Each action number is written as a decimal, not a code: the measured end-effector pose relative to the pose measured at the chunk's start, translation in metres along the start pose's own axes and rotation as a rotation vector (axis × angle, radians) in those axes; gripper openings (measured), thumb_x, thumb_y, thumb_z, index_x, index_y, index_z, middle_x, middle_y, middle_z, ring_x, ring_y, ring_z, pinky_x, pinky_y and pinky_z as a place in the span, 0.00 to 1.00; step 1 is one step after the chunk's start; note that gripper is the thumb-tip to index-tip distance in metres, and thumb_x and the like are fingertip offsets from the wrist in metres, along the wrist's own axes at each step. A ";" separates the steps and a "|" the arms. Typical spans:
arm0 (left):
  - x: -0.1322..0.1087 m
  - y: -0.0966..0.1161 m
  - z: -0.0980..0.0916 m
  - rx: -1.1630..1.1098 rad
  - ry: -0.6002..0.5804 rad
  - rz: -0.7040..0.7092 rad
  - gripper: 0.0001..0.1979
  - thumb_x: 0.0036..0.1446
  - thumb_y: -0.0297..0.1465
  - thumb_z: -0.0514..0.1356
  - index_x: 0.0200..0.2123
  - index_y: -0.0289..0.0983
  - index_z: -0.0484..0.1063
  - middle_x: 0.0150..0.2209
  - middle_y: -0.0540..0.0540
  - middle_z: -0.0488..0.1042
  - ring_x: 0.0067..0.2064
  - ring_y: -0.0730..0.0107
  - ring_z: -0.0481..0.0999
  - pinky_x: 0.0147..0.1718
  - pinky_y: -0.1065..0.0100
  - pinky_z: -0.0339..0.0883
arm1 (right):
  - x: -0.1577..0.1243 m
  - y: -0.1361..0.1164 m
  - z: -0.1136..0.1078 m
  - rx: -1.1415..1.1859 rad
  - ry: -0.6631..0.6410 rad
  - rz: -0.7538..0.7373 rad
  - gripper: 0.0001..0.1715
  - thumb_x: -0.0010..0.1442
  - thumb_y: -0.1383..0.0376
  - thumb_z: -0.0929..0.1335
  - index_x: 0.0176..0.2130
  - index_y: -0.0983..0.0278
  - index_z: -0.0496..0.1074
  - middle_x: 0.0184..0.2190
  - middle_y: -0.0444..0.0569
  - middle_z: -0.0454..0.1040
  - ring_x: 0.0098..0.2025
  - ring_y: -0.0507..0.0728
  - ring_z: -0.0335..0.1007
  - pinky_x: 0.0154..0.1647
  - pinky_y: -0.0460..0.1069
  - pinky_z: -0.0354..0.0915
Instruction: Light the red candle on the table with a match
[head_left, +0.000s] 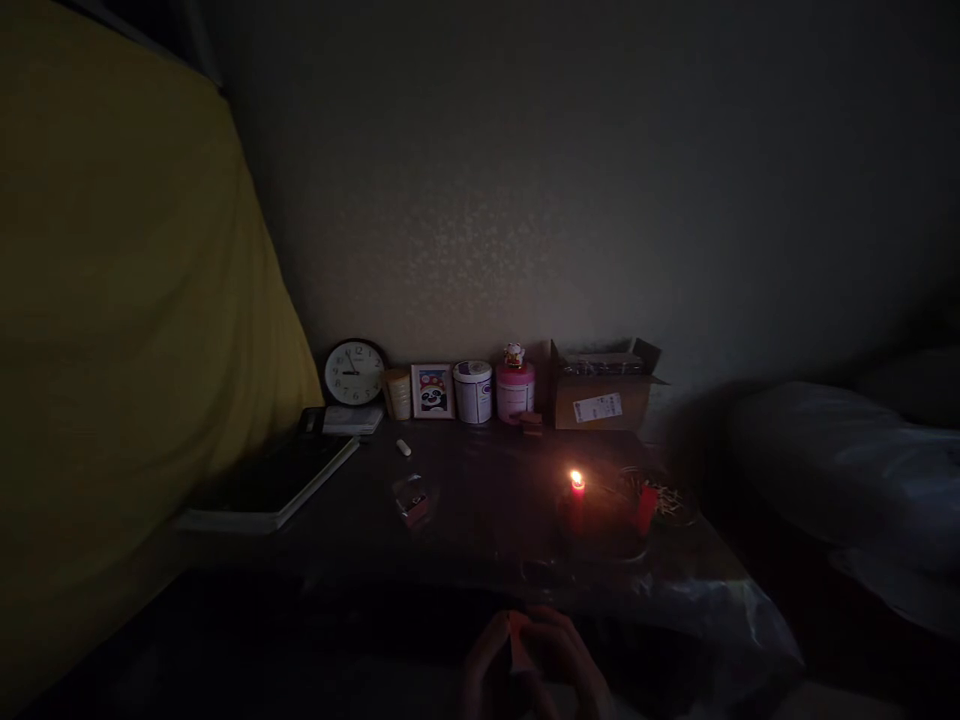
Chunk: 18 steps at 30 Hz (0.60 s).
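At the bottom middle, near the table's front edge, my left hand (486, 662) and my right hand (568, 660) are close together. Their fingers are closed round a small reddish flat piece (519, 645), perhaps paper or card; the dim light hides its exact kind. Beyond them, to the right, a lit red candle (577, 496) stands upright on the dark table (480, 490). Right of the flame is a red upright object (646, 510), which looks like an unlit candle, in front of a dish with several thin pale sticks (667, 500).
Along the wall stand a clock (355, 372), a framed panda picture (433, 391), a white tin (473, 392), a pink tin (516, 394) with a figurine (514, 355), and an open cardboard box (600, 400). A small clear packet (412, 503) lies left of centre. A yellow curtain (135, 300) hangs left.
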<state>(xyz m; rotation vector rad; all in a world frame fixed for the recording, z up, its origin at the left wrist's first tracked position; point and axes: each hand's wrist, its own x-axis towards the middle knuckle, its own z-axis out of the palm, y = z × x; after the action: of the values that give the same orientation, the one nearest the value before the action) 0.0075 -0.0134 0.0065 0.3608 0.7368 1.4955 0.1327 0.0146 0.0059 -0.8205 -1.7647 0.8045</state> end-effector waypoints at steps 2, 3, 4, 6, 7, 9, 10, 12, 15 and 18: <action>0.000 0.000 0.000 0.003 0.009 -0.019 0.13 0.48 0.41 0.62 0.36 0.41 0.75 0.41 0.44 0.78 0.46 0.54 0.75 0.38 0.65 0.71 | 0.001 0.000 0.000 0.009 -0.011 -0.003 0.17 0.55 0.51 0.67 0.43 0.55 0.73 0.48 0.49 0.71 0.47 0.58 0.71 0.46 0.45 0.70; 0.001 0.000 0.001 0.005 0.017 -0.032 0.14 0.48 0.42 0.62 0.36 0.41 0.75 0.41 0.43 0.78 0.46 0.54 0.75 0.38 0.65 0.71 | 0.001 0.000 0.000 0.010 -0.013 -0.004 0.17 0.55 0.51 0.67 0.43 0.55 0.73 0.48 0.49 0.71 0.47 0.58 0.72 0.45 0.45 0.70; 0.001 0.000 0.001 0.008 0.025 -0.044 0.14 0.49 0.42 0.62 0.36 0.41 0.76 0.40 0.43 0.78 0.46 0.54 0.74 0.38 0.65 0.71 | 0.002 -0.001 0.000 0.007 -0.010 -0.003 0.17 0.55 0.51 0.67 0.42 0.55 0.73 0.48 0.48 0.72 0.46 0.58 0.72 0.45 0.45 0.70; 0.002 -0.001 0.002 0.011 0.037 -0.058 0.13 0.49 0.42 0.61 0.35 0.40 0.76 0.39 0.43 0.78 0.46 0.53 0.74 0.38 0.65 0.70 | 0.002 -0.002 0.000 -0.008 0.006 0.003 0.17 0.56 0.51 0.66 0.42 0.55 0.73 0.48 0.49 0.71 0.46 0.58 0.72 0.44 0.45 0.70; 0.002 -0.001 0.003 0.010 0.039 -0.060 0.14 0.49 0.42 0.61 0.34 0.40 0.76 0.39 0.43 0.79 0.46 0.53 0.75 0.37 0.65 0.70 | 0.002 -0.003 0.001 -0.013 0.013 0.002 0.18 0.56 0.51 0.66 0.42 0.55 0.73 0.48 0.49 0.71 0.46 0.58 0.72 0.43 0.45 0.70; 0.003 -0.002 0.003 0.009 0.035 -0.062 0.14 0.49 0.43 0.61 0.34 0.40 0.76 0.37 0.43 0.79 0.45 0.52 0.75 0.36 0.65 0.71 | 0.002 -0.003 0.001 -0.008 0.012 -0.006 0.18 0.56 0.50 0.66 0.42 0.56 0.72 0.48 0.50 0.71 0.46 0.58 0.72 0.44 0.45 0.70; 0.002 -0.002 0.003 0.009 0.031 -0.060 0.14 0.49 0.42 0.61 0.34 0.40 0.76 0.36 0.43 0.79 0.45 0.52 0.75 0.36 0.65 0.71 | 0.001 -0.003 0.001 0.006 0.004 -0.012 0.19 0.56 0.50 0.65 0.42 0.57 0.72 0.47 0.51 0.71 0.46 0.58 0.72 0.44 0.46 0.70; 0.001 -0.002 0.002 0.012 0.022 -0.055 0.13 0.49 0.40 0.62 0.35 0.40 0.75 0.36 0.44 0.80 0.44 0.53 0.76 0.34 0.65 0.71 | 0.000 -0.002 0.003 0.032 -0.008 -0.021 0.19 0.56 0.49 0.65 0.42 0.57 0.72 0.47 0.51 0.71 0.46 0.59 0.72 0.44 0.46 0.70; 0.001 -0.003 -0.001 0.022 0.018 -0.056 0.11 0.49 0.38 0.62 0.36 0.40 0.74 0.36 0.45 0.80 0.44 0.55 0.76 0.33 0.67 0.70 | -0.003 -0.001 0.004 -0.002 0.030 -0.009 0.17 0.57 0.51 0.65 0.42 0.57 0.72 0.47 0.51 0.71 0.46 0.59 0.72 0.45 0.46 0.69; 0.003 -0.006 -0.006 0.046 0.020 -0.064 0.11 0.51 0.38 0.61 0.37 0.40 0.73 0.37 0.46 0.80 0.44 0.57 0.76 0.32 0.68 0.70 | -0.004 0.001 0.003 -0.031 0.054 -0.027 0.16 0.57 0.53 0.65 0.41 0.58 0.72 0.46 0.51 0.72 0.47 0.60 0.71 0.47 0.48 0.68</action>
<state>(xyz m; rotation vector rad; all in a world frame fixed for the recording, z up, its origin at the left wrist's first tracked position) 0.0080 -0.0122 -0.0018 0.3546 0.7927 1.4254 0.1311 0.0115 0.0021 -0.8301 -1.7409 0.7323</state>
